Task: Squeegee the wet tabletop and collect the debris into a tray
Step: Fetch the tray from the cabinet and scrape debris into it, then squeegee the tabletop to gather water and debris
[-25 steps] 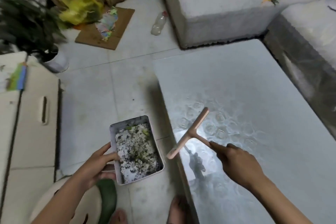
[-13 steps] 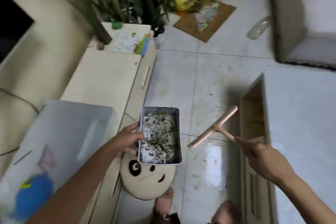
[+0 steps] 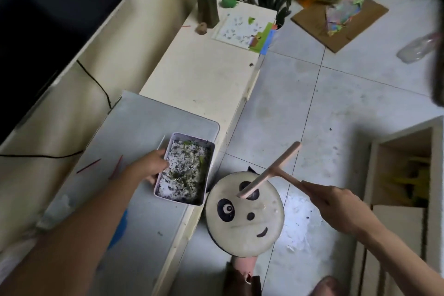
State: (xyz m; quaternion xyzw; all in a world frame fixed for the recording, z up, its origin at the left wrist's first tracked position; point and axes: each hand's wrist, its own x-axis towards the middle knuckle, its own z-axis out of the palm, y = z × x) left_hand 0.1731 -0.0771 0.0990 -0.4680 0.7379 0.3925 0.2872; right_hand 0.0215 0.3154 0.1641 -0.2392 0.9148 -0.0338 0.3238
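1 tray [image 3: 179, 200]: pale pink, rectangular, shallow, level at the right edge of the grey surface [image 3: 134, 127]; contact with it cannot be confirmed. It holds wet white-and-green debris [image 3: 185, 170]. 1 squeegee [image 3: 269, 169]: pink, T-shaped, blade tilted, raised above a panda-face stool [image 3: 245, 223].

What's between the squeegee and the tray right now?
Nothing visible. The squeegee, held by the right hand, hangs over the panda stool, with open air between it and the tray. The left hand grips the tray's opposite edge.
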